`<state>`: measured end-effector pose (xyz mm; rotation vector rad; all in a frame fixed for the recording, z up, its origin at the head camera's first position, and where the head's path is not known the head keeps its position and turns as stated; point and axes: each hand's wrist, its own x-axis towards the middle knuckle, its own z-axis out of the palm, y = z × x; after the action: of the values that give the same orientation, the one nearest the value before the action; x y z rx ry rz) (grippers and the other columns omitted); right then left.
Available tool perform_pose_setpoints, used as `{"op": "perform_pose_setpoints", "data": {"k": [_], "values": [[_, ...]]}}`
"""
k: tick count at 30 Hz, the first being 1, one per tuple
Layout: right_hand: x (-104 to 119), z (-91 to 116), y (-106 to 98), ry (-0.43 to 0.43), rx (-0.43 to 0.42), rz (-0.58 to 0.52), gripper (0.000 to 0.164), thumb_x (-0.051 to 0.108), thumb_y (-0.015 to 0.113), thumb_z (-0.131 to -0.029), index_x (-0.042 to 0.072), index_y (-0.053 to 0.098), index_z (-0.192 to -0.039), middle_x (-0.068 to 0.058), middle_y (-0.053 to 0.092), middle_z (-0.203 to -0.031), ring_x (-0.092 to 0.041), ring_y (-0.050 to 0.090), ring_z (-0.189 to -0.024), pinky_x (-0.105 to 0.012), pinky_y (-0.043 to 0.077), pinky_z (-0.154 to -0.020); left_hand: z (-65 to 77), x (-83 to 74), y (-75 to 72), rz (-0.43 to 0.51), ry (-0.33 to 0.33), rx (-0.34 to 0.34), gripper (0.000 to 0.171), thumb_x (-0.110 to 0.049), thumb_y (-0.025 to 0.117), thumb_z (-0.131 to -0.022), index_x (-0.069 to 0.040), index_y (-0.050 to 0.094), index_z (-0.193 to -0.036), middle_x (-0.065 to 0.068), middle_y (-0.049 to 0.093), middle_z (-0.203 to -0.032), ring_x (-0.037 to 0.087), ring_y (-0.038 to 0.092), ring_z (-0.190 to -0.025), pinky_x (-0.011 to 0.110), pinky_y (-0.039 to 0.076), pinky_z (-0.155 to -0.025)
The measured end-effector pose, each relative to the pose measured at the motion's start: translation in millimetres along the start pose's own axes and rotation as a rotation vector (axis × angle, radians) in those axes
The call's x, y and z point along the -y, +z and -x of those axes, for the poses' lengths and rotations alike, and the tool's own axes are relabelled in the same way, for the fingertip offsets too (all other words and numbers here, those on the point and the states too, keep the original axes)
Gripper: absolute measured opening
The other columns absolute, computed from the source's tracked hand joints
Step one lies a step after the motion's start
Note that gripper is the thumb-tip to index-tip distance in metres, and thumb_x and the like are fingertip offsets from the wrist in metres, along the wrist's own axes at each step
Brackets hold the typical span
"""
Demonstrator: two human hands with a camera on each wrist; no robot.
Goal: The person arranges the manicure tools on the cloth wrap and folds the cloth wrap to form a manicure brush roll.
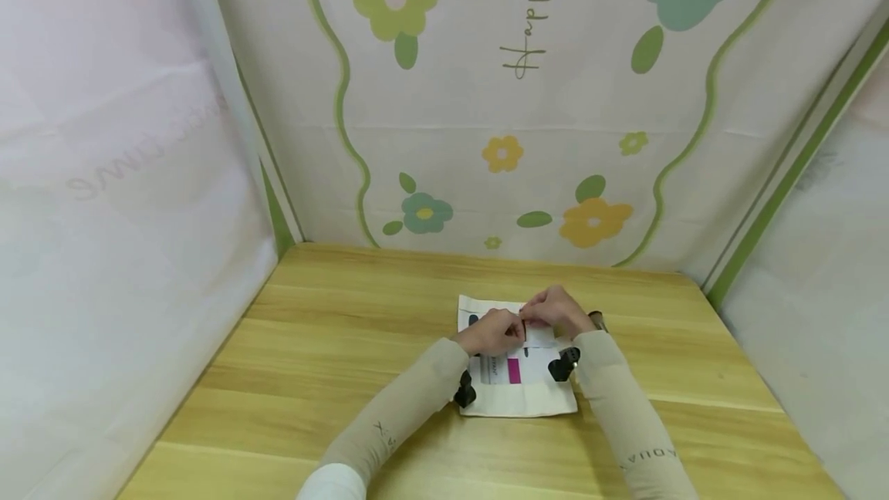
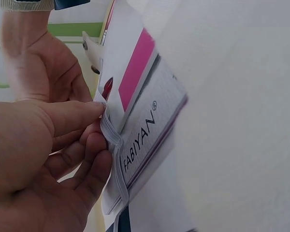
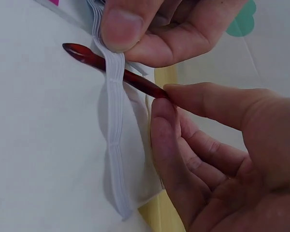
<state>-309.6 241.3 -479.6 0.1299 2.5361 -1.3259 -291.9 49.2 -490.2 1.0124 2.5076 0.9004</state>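
Now the dark-red stick (image 3: 144,85) is pinched between thumb and finger of the right hand (image 1: 558,309), passed under white elastic (image 3: 115,113) nipped by the left hand (image 1: 495,332) over the cream cloth (image 3: 48,145); if either pinch slackens, the stick could be slid free.

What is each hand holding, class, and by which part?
The right hand pinches one end of the dark red stick; the left hand pinches the white band partway along.
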Motion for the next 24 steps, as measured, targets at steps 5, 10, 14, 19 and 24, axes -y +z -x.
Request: {"op": "perform_pose_setpoints", "data": {"k": [5, 10, 14, 19, 24], "values": [[-1.5, 5.0, 0.3, 0.037, 0.02, 0.007, 0.016, 0.018, 0.084, -0.088, 0.004, 0.084, -0.093, -0.005, 0.081, -0.086, -0.014, 0.07, -0.076, -0.026, 0.055, -0.069, 0.1, -0.8, 1.3, 0.009, -0.008, -0.006, 0.011, -0.005, 0.066, -0.102, -0.006, 0.074, -0.095, -0.004, 0.066, -0.085, 0.002, 0.052, -0.075, 0.016, 0.045, -0.074], [-1.3, 7.3, -1.5, 0.057, 0.054, -0.003, 0.014, 0.015, 0.083, -0.087, 0.002, 0.084, -0.093, -0.006, 0.079, -0.077, -0.012, 0.072, -0.068, -0.024, 0.057, -0.065, -0.9, -1.1, 2.1, 0.013, -0.031, -0.015, 0.012, -0.007, 0.066, -0.103, -0.007, 0.077, -0.097, -0.003, 0.071, -0.089, 0.002, 0.054, -0.077, 0.016, 0.047, -0.076], [-0.7, 8.2, -3.0, 0.057, 0.076, 0.0, 0.013, 0.013, 0.082, -0.086, 0.001, 0.084, -0.091, -0.006, 0.078, -0.073, -0.01, 0.071, -0.064, -0.022, 0.056, -0.062, -2.0, 0.2, 2.9, 0.011, -0.05, -0.023, 0.012, -0.007, 0.067, -0.102, -0.008, 0.077, -0.096, -0.003, 0.072, -0.089, 0.002, 0.055, -0.077, 0.017, 0.048, -0.077], [-0.2, 12.2, -3.0, 0.091, 0.107, 0.005, 0.012, 0.012, 0.083, -0.086, 0.0, 0.083, -0.088, -0.008, 0.078, -0.073, -0.01, 0.07, -0.06, -0.023, 0.057, -0.06, -0.8, 0.0, 4.4, 0.012, -0.063, -0.027, 0.011, -0.007, 0.068, -0.101, -0.009, 0.077, -0.096, -0.004, 0.072, -0.089, 0.003, 0.055, -0.077, 0.018, 0.048, -0.076], [1.4, 13.2, -4.3, 0.158, 0.137, -0.011, 0.011, 0.01, 0.082, -0.088, -0.002, 0.082, -0.09, -0.008, 0.077, -0.073, -0.01, 0.072, -0.06, -0.024, 0.059, -0.061, 0.1, -1.4, 5.6, 0.021, -0.064, -0.017, 0.01, -0.007, 0.068, -0.101, -0.009, 0.077, -0.096, -0.004, 0.07, -0.087, 0.003, 0.054, -0.077, 0.018, 0.047, -0.076]]}}
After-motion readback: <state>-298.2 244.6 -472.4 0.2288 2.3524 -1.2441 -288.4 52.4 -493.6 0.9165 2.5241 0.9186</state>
